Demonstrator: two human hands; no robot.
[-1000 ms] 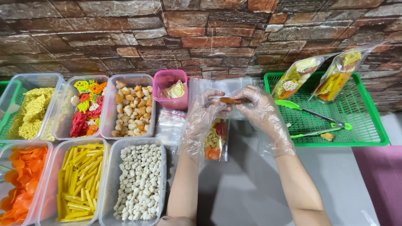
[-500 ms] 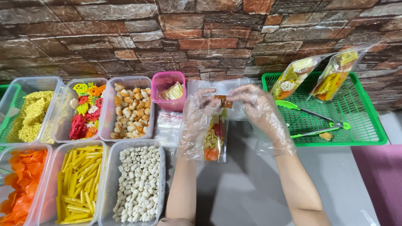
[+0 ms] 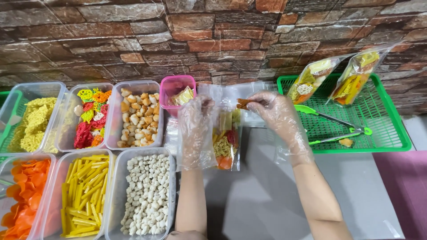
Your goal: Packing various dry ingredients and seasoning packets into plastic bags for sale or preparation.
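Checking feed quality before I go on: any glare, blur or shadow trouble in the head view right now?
Head view: even, bright light, sharp across the tubs; soft shadows under the forearms on the grey table; mild sheen on the clear bag and on the gloved left hand and right hand; edges bow slightly.

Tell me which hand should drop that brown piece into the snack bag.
Right. The right hand already pinches the brown piece just above the bag, while the left hand holds the bag upright.

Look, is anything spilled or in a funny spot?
One orange snack piece lies loose on the green tray, beside the tongs, not in any tub or bag. Everything else looks tidy; two filled bags lean against the brick wall.
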